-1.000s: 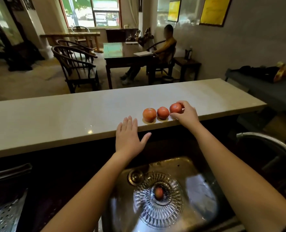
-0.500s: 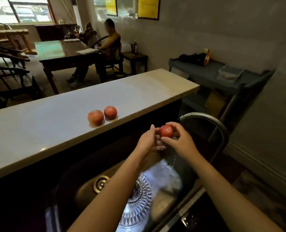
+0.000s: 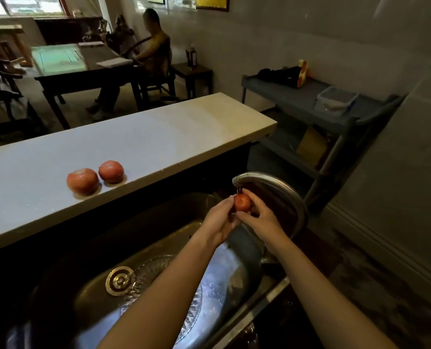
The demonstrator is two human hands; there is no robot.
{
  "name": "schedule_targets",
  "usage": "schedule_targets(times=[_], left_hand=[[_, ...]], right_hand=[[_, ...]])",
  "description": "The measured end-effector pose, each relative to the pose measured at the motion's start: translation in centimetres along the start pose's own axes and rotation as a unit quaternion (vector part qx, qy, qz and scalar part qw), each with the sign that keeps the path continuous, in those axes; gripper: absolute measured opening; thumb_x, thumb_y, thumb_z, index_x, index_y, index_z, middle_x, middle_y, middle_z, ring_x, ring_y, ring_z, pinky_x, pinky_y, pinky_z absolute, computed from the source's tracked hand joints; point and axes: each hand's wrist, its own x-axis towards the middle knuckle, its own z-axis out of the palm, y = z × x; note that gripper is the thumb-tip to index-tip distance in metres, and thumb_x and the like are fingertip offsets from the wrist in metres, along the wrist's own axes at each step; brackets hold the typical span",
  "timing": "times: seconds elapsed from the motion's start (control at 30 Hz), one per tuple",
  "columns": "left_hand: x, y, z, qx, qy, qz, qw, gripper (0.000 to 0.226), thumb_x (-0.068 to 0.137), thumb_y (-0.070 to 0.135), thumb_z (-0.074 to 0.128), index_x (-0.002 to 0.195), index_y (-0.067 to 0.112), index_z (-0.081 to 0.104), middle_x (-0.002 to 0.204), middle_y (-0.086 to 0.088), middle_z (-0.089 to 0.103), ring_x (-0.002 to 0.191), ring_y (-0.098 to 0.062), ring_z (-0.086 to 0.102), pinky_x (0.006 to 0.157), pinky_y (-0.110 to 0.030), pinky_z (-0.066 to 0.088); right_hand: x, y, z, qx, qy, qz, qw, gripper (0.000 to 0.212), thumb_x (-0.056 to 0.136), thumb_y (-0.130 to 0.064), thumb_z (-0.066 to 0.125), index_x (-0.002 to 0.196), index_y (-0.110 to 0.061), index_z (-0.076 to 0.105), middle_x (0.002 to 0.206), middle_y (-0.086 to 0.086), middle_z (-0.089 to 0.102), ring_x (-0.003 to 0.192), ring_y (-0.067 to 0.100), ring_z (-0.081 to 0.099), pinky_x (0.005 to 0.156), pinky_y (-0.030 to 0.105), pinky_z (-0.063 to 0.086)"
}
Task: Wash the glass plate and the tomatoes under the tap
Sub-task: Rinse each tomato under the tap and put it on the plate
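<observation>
Directly under the tap spout [image 3: 242, 178], both hands were cupped round 1 small tomato [image 3: 242, 202]. The left hand [image 3: 219, 220] pressed against its left side and underside, while the right hand [image 3: 259, 217] curled over its right side with fingertips wrapped against the skin. A thin stream seemed to fall from the spout onto the fruit, though it was hard to make out.

2 more tomatoes [image 3: 82, 180] [image 3: 111, 171] sat just beside each other on the pale counter [image 3: 184, 132], near its front edge, looking wet, with a damp patch beneath them. The glass plate [image 3: 156, 268] lay in the bottom of the sink [image 3: 174, 212], next to the drain [image 3: 119, 280], partly hidden by the left forearm.

A wet tomato would likely be light, smooth and slippery, with soft flesh that bruises under a hard squeeze, so a broad cupped hold across opposite sides seemed right, turning it rather than pinching. The plate would probably be heavier, stiff, brittle and slick when wet; taking it by the rim with both hands, fingers under and thumbs on top, would likely be safest over a hard steel basin.
</observation>
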Motion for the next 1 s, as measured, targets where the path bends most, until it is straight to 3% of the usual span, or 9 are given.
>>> schedule_targets(times=[0.2,0.37,0.43,0.53,0.6,0.7,0.83,0.9,1.0], left_hand=[[0.6,-0.1,0.1,0.001,0.009,0.036,0.999,0.028,0.099,0.019,0.040,0.114,0.012,0.061,0.112,-0.014,0.064,0.103,-0.021,0.063,0.073,-0.027,0.058],[0.4,-0.3,1.0,0.064,0.036,0.021,0.997,0.031,0.097,0.031,0.044,0.112,0.007,0.057,0.089,-0.009,0.064,0.076,-0.011,0.066,0.068,-0.027,0.054],[0.4,0.0,1.2,0.070,0.051,0.013,0.996,0.039,0.098,0.038,0.039,0.103,0.009,0.064,0.090,-0.010,0.071,0.087,-0.017,0.067,0.076,-0.031,0.053],[0.6,0.5,1.5,0.101,0.096,0.018,0.990,0.042,0.098,0.043,0.035,0.090,0.016,0.066,0.080,-0.004,0.072,0.083,-0.017,0.065,0.063,-0.028,0.052],[0.6,0.5,2.4,0.105,0.101,0.014,0.989,0.037,0.098,0.040,0.036,0.097,0.015,0.063,0.086,-0.006,0.068,0.084,-0.019,0.062,0.062,-0.029,0.049],[0.6,0.2,4.0,0.100,0.087,0.015,0.991,0.023,0.097,0.032,0.041,0.096,0.020,0.061,0.089,-0.005,0.065,0.084,-0.018,0.061,0.062,-0.029,0.049],[0.3,1.2,4.0,0.094,0.141,0.048,0.984,0.029,0.096,0.031,0.041,0.086,0.016,0.064,0.082,-0.008,0.066,0.080,-0.020,0.062,0.062,-0.030,0.049],[0.2,1.2,4.1,0.103,0.144,0.049,0.983,0.029,0.096,0.029,0.042,0.094,0.012,0.065,0.086,-0.010,0.066,0.084,-0.022,0.062,0.066,-0.031,0.051],[0.1,0.0,5.0,0.105,0.107,0.037,0.988,0.027,0.096,0.025,0.043,0.111,0.013,0.062,0.105,-0.013,0.066,0.104,-0.026,0.060,0.081,-0.035,0.051]], right_hand=[[1.6,-0.4,0.5,-0.020,0.016,0.011,1.000,0.021,0.090,-0.041,0.053,0.099,-0.059,0.049,0.113,-0.007,0.051,0.097,0.007,0.055,0.066,0.016,0.048],[3.4,-0.7,2.4,-0.063,0.085,0.028,0.994,0.028,0.097,-0.037,0.035,0.105,-0.022,0.056,0.106,0.011,0.062,0.101,0.027,0.060,0.091,0.043,0.049],[3.4,-0.4,3.3,-0.102,0.050,0.003,0.994,0.037,0.098,-0.036,0.032,0.117,-0.013,0.054,0.118,0.015,0.060,0.109,0.028,0.058,0.096,0.042,0.046],[3.3,-0.1,3.6,-0.079,0.026,0.002,0.997,0.033,0.097,-0.041,0.035,0.115,-0.024,0.056,0.120,0.008,0.060,0.104,0.018,0.059,0.088,0.035,0.051],[3.6,-0.7,3.2,-0.019,0.063,0.029,0.997,0.028,0.095,-0.041,0.038,0.101,-0.028,0.062,0.109,0.006,0.063,0.095,0.018,0.061,0.081,0.036,0.054],[4.7,-1.7,2.4,0.026,0.136,0.085,0.987,0.038,0.095,-0.039,0.038,0.110,-0.017,0.066,0.109,0.013,0.065,0.102,0.029,0.061,0.094,0.046,0.050],[3.9,-1.1,2.7,-0.054,0.055,0.015,0.997,0.036,0.093,-0.047,0.035,0.118,-0.028,0.054,0.116,0.004,0.059,0.099,0.017,0.059,0.086,0.033,0.050],[3.6,-0.8,2.5,-0.055,0.031,0.003,0.998,0.029,0.093,-0.049,0.034,0.108,-0.035,0.054,0.111,0.000,0.059,0.089,0.009,0.057,0.073,0.025,0.046],[4.2,-1.6,1.5,0.040,0.094,0.067,0.993,0.035,0.097,-0.038,0.035,0.080,-0.026,0.063,0.099,0.008,0.066,0.096,0.025,0.062,0.088,0.040,0.050]])
